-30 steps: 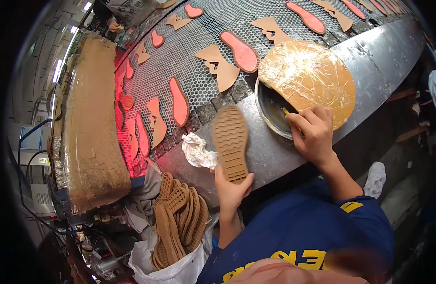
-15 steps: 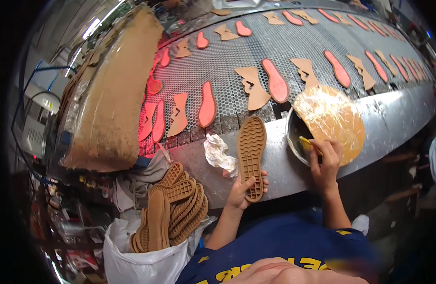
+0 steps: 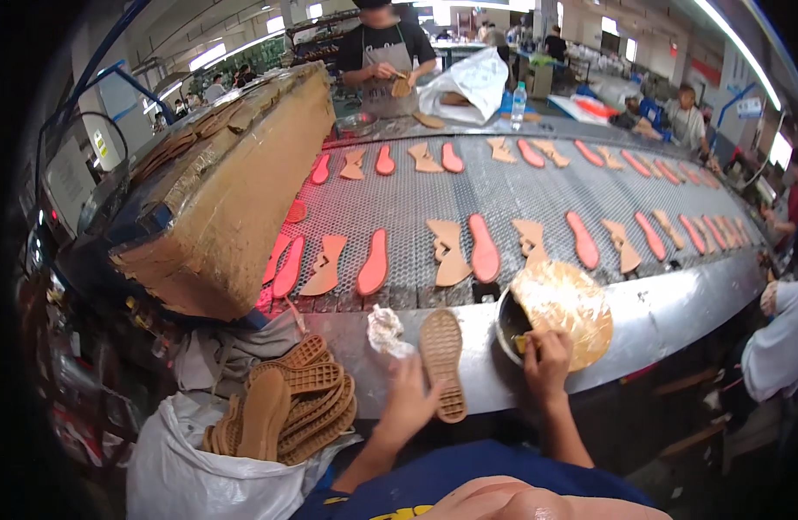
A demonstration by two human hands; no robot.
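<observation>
My left hand [image 3: 408, 400] holds a tan rubber shoe sole [image 3: 442, 362], tread side up, on the metal ledge [image 3: 676, 314] in front of the conveyor. My right hand [image 3: 546, 360] grips a small yellow-handled brush [image 3: 522, 344] dipped in a dark round glue pot [image 3: 506, 324]. A glue-crusted round lid [image 3: 564, 312] leans on the pot, partly covering it. The brush tip is hidden inside the pot.
A mesh conveyor belt [image 3: 503, 195] carries several red soles and tan insole pieces. A crumpled foil wad [image 3: 384, 331] lies left of the sole. A white sack of stacked tan soles [image 3: 286, 407] sits at lower left. A glue-caked housing [image 3: 234, 199] covers the belt's left end. Other people work beyond.
The view has tilted up to show the whole belt and workers beyond. Both hands stay in place, left on the sole, right at the pot.
</observation>
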